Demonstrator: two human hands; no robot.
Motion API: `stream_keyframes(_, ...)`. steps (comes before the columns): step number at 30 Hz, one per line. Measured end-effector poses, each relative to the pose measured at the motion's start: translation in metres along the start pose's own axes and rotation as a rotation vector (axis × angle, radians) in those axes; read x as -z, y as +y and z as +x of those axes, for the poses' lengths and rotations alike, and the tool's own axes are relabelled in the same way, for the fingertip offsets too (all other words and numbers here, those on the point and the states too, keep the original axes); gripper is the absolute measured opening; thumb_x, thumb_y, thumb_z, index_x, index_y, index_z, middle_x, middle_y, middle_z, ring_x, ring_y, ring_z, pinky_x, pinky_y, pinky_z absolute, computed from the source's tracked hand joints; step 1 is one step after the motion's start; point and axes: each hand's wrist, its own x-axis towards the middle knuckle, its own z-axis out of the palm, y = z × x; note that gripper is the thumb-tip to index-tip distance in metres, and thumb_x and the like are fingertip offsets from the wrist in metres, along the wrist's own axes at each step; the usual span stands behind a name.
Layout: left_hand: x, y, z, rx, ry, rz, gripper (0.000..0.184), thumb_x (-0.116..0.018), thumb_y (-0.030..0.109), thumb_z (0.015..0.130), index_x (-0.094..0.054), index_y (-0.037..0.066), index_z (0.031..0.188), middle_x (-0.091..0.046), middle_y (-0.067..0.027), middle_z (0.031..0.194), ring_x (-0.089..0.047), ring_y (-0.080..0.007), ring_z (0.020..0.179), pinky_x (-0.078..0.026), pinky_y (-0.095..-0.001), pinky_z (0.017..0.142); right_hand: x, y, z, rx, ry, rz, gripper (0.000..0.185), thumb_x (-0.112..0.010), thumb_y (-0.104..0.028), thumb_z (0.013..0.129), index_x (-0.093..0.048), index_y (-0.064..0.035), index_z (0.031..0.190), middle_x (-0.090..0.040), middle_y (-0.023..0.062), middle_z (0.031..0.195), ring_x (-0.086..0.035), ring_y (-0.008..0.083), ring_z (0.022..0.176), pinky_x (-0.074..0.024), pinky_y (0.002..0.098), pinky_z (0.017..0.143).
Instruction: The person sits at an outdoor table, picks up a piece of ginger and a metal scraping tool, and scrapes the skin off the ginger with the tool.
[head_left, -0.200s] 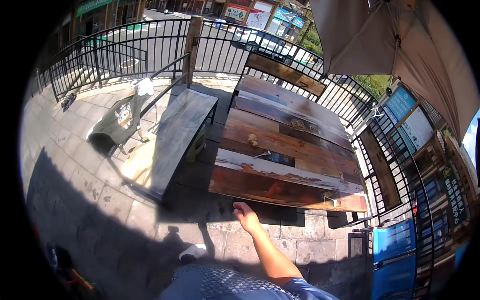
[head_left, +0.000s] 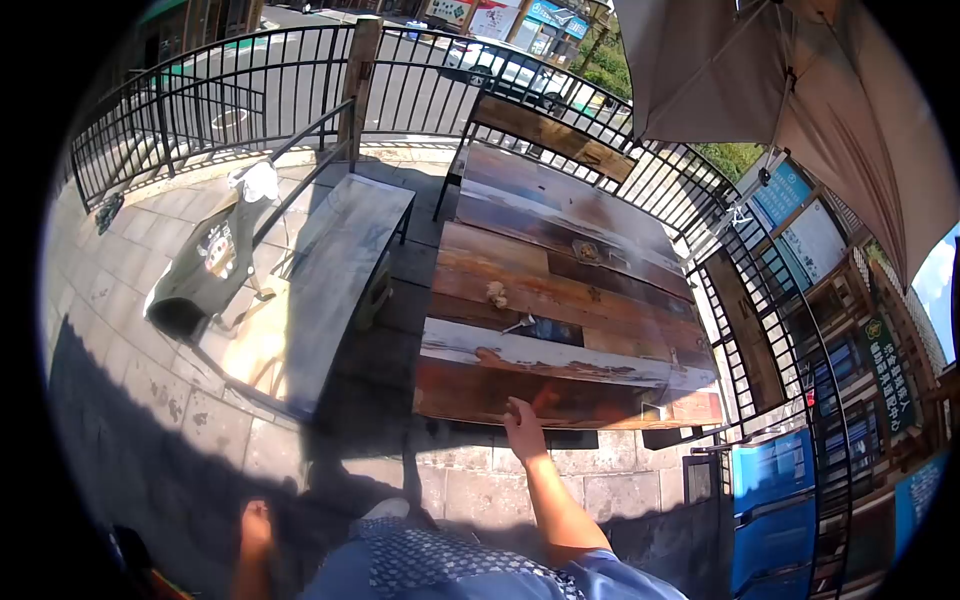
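A large table [head_left: 470, 375] of mixed wooden planks stands in front of me, its varnish shiny in the sun. My right hand [head_left: 524, 432] is at its near edge, fingers loosely bent and apart, with nothing visible in them. Whether it touches the edge I cannot tell. Down at the left, over shaded paving, is my left hand [head_left: 256, 522]; its fingers are blurred. On the tabletop lie a crumpled tan clump [head_left: 497, 293], a small dish-like item [head_left: 586, 251] with brownish contents, and a small white object [head_left: 520, 324].
To the left stands a narrow grey bench-like table [head_left: 340, 240], with a dark printed cloth or bag [head_left: 205, 265] beside it. Black railings [head_left: 420, 100] run behind. A folded-looking parasol [head_left: 720, 70] hangs at upper right; blue chairs [head_left: 775, 500] stand at lower right.
My right hand has moved up and right to the table's near edge. My left hand has come into view at lower left. The whole view has shifted slightly.
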Motion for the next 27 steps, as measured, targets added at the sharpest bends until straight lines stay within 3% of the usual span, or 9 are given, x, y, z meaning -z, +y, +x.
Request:
stream_keyframes(2,0.023,0.051,0.062,-0.216,0.094,-0.025,0.016,-0.057,0.008,0.096,-0.061,0.001,0.110,-0.065,-0.0081,0.088,-0.060,-0.0155,0.082,-0.049,-0.0284,0.074,-0.002,-0.009,-0.001,0.009,0.169,-0.017,0.042,-0.057,-0.015,0.093,-0.051,-0.0041,0.134,-0.062,0.0175,0.119,-0.064,0.0207,0.098,-0.0497,0.0324,0.087)
stream_keyframes(3,0.036,0.122,0.081,-0.187,0.034,-0.049,0.022,-0.053,0.013,0.097,-0.061,0.000,0.113,-0.068,-0.0191,0.102,-0.065,-0.0280,0.097,-0.049,-0.0351,0.087,0.002,-0.016,0.010,0.008,0.184,-0.011,0.042,-0.057,-0.015,0.093,-0.051,-0.0041,0.134,-0.062,0.0175,0.119,-0.064,0.0207,0.098,-0.0497,0.0324,0.087)
stream_keyframes(4,0.041,0.174,0.092,-0.351,0.067,-0.065,0.020,-0.056,0.013,0.097,-0.061,0.000,0.112,-0.067,-0.0128,0.090,-0.062,-0.0221,0.081,-0.049,-0.0320,0.077,0.004,-0.022,0.015,-0.027,0.201,-0.046,0.043,-0.057,-0.016,0.093,-0.050,-0.0043,0.135,-0.060,0.0176,0.122,-0.063,0.0209,0.096,-0.0498,0.0325,0.087)
stream_keyframes(6,0.027,0.221,0.125,-0.501,0.048,0.042,0.026,-0.055,0.016,0.097,-0.061,-0.001,0.115,-0.069,-0.0181,0.100,-0.067,-0.0275,0.098,-0.051,-0.0362,0.087,0.005,-0.024,0.030,-0.089,0.208,-0.040,0.046,-0.058,-0.017,0.093,-0.049,-0.0046,0.136,-0.058,0.0176,0.124,-0.061,0.0214,0.092,-0.0498,0.0332,0.086)
stream_keyframes(10,-0.021,0.314,0.143,-0.554,-0.243,-0.063,0.032,-0.054,0.017,0.098,-0.057,-0.002,0.124,-0.064,-0.0192,0.117,-0.063,-0.0283,0.108,-0.051,-0.0365,0.092,0.005,-0.033,0.080,-0.062,0.179,-0.147,0.050,-0.059,-0.018,0.094,-0.045,-0.0079,0.142,-0.054,0.0173,0.126,-0.060,0.0229,0.097,-0.0485,0.0332,0.087)
stream_keyframes(14,-0.065,0.337,0.147,-0.620,-0.551,0.085,0.037,-0.063,0.018,0.091,-0.059,0.001,0.123,-0.064,-0.0186,0.115,-0.064,-0.0297,0.106,-0.051,-0.0372,0.091,-0.013,-0.010,0.148,0.018,0.343,-0.339,0.053,-0.065,-0.021,0.090,-0.048,-0.0089,0.139,-0.053,0.0181,0.109,-0.053,0.0353,0.101,-0.0459,0.0427,0.089)
stream_keyframes(19,-0.060,0.330,0.177,-0.474,-0.782,0.327,0.039,-0.061,0.022,0.092,-0.059,0.000,0.125,-0.064,-0.0207,0.118,-0.062,-0.0326,0.111,-0.049,-0.0395,0.096,-0.026,-0.006,0.189,-0.063,0.400,-0.519,0.044,-0.068,-0.023,0.086,-0.059,-0.0104,0.128,-0.054,0.0175,0.110,-0.053,0.0352,0.100,-0.0460,0.0458,0.087)
stream_keyframes(24,-0.050,0.371,0.231,-0.391,-0.621,0.284,0.038,-0.057,0.023,0.095,-0.059,-0.002,0.124,-0.066,-0.0199,0.116,-0.064,-0.0295,0.108,-0.051,-0.0379,0.092,-0.023,-0.020,0.207,-0.203,0.399,-0.644,0.025,-0.071,-0.020,0.083,-0.064,-0.0073,0.104,-0.054,0.0144,0.111,-0.054,0.0357,0.103,-0.0463,0.0465,0.088)
stream_keyframes(27,-0.065,0.404,0.250,-0.456,-0.609,0.188,0.034,-0.057,0.019,0.095,-0.059,-0.002,0.122,-0.066,-0.0188,0.114,-0.064,-0.0301,0.105,-0.051,-0.0382,0.090,-0.027,-0.004,0.197,-0.181,0.465,-0.619,0.027,-0.072,-0.016,0.080,-0.062,-0.0075,0.104,-0.053,0.0133,0.113,-0.054,0.0355,0.103,-0.0461,0.0465,0.087)
